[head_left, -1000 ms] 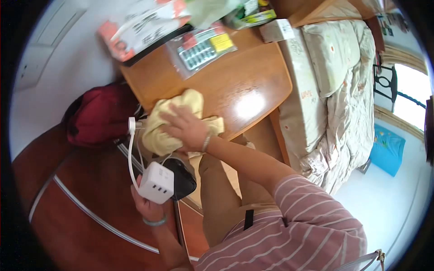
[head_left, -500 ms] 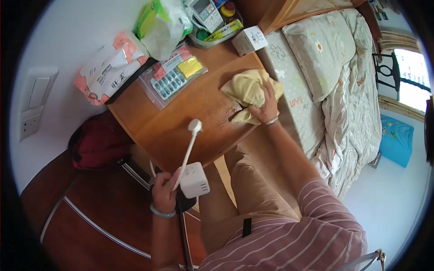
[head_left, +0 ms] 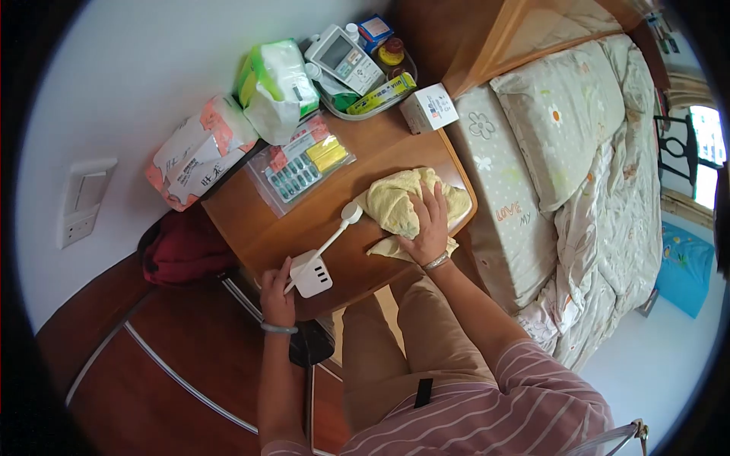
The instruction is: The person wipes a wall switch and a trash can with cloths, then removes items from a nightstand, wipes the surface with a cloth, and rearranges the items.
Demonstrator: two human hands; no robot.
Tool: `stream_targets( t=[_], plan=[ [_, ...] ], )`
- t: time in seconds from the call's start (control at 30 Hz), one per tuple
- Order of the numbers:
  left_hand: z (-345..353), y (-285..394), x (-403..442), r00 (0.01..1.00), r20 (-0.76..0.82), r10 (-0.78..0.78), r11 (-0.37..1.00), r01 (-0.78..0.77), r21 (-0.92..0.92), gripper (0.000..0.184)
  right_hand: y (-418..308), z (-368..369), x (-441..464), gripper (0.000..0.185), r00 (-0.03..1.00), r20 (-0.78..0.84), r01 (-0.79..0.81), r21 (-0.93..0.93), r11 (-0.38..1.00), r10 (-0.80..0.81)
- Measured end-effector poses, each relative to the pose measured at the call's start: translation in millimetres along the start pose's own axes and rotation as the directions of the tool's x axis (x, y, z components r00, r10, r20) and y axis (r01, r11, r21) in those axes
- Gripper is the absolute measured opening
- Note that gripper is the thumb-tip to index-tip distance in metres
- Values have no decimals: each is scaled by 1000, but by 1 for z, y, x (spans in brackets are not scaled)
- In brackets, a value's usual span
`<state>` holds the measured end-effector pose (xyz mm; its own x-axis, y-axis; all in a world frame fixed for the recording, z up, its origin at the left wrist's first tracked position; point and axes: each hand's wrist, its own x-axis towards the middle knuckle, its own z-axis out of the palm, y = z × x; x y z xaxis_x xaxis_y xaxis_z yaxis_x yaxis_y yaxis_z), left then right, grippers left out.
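Note:
My left hand is closed around a white cube-shaped power strip and its short white cord, at the near left edge of the wooden tabletop. The cord's plug points away over the wood, close to the cloth. Under my right hand is a crumpled yellow cloth, pressed against the right part of the tabletop with the fingers curved over it. Part of the cloth trails toward the near edge. What lies beneath it is hidden.
Along the back stand tissue packs, a green-and-white bag, a basket holding a remote control, and a white box. A plastic bag of blister packs lies in front. The bed is at the right.
My right hand has slid the cloth leftward and nearer, and the speckled patch on the wood is now out of sight. My left hand has brought the power strip up to the tabletop edge.

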<state>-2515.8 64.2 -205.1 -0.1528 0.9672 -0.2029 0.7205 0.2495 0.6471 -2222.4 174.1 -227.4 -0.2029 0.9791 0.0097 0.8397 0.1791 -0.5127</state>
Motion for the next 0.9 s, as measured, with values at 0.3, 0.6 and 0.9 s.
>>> stream_targets(
  t=[0.3,0.6,0.9],
  plan=[
    [13,-1,7,989,-81,-125,992,123,-32,57,28,3,43,78,957,55,280,67,958,-283],
    [9,-3,-1,968,-223,-119,993,120,-8,64,11,-18,59,77,938,180,294,41,955,-297],
    [-29,1,-9,963,-237,-132,979,89,-181,72,-28,-49,69,55,941,81,320,111,941,-330]
  ],
)
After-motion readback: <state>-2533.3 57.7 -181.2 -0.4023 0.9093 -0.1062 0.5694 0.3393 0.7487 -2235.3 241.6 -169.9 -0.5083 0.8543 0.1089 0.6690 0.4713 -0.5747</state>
